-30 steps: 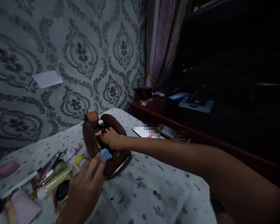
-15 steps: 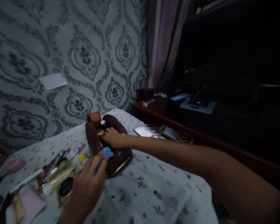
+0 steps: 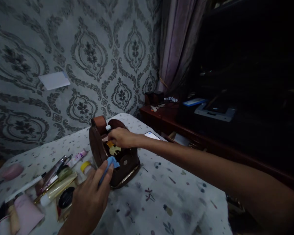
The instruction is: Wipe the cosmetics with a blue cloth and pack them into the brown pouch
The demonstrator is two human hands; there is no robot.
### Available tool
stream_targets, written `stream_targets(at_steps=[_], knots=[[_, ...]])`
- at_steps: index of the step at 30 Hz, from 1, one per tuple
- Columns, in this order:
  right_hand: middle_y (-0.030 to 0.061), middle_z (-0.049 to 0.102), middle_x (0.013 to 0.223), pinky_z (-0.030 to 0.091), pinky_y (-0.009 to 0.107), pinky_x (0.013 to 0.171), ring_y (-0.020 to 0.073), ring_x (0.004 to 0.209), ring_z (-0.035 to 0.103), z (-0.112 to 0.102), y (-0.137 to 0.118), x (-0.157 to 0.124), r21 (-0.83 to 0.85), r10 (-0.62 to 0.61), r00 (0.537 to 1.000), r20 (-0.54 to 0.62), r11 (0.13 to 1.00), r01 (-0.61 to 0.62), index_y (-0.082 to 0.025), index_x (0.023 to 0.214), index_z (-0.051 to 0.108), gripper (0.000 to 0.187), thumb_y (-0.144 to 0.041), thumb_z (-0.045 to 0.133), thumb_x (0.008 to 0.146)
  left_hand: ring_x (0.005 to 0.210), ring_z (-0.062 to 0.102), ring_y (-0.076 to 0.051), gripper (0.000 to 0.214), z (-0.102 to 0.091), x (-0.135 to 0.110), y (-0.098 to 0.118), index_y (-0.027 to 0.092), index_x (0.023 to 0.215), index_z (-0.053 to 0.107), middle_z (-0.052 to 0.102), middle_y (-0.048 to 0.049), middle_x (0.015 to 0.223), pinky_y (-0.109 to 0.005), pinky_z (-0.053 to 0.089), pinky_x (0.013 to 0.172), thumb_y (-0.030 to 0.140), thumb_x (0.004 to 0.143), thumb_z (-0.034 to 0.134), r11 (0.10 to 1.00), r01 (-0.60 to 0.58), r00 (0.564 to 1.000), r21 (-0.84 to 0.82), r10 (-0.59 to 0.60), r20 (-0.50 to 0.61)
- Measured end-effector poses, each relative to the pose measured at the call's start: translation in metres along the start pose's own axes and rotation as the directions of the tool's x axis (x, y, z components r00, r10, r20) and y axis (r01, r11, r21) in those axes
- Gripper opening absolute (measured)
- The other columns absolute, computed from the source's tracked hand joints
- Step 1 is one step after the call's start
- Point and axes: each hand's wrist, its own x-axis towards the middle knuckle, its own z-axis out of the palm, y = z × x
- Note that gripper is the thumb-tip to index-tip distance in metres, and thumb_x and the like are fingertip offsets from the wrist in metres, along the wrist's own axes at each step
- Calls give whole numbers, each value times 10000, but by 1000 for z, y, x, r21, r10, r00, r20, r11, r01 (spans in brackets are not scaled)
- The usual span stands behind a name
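A brown zip pouch (image 3: 123,163) stands unzipped on a flowered cloth (image 3: 161,202). My right hand (image 3: 121,137) is over its mouth, fingers pinched on a small yellow-and-orange thing (image 3: 113,148) lifted just above the rim. A white-capped bottle (image 3: 108,128) sticks up inside beside that hand. My left hand (image 3: 91,199) steadies the pouch's near side and pinches a blue piece (image 3: 110,162) against it.
Several cosmetics lie at the left: tubes (image 3: 57,187), a pink tube (image 3: 75,157), a yellow-capped jar (image 3: 85,166), a black compact (image 3: 65,197). A phone (image 3: 152,135) lies beyond the pouch. A dark wooden cabinet (image 3: 186,130) stands at right; patterned wall behind.
My right hand has come up out of the pouch, bringing the yellow-and-orange thing into sight. My left hand stays on the pouch's side.
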Motion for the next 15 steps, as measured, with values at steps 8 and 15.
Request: stream_targets(at_steps=[8, 15], knots=[[139, 692, 1142, 475, 370, 827, 294, 1043, 627, 26, 2, 2, -235, -248, 966, 66, 938, 257, -130, 1075, 694, 282, -149, 648, 797, 963, 651, -212, 336, 2, -3, 0, 149, 1238, 571, 677, -117, 1200, -295, 495, 725, 105, 951, 403, 1000, 14, 1000, 10, -14, -6], [53, 712, 872, 402, 241, 700, 154, 812, 636, 1, -14, -22, 223, -133, 977, -167, 960, 169, -129, 950, 698, 205, -214, 512, 967, 929, 654, -203, 360, -4, -1, 3, 151, 1238, 564, 681, -112, 1197, -291, 507, 674, 82, 923, 402, 1000, 30, 999, 1, -30, 13]])
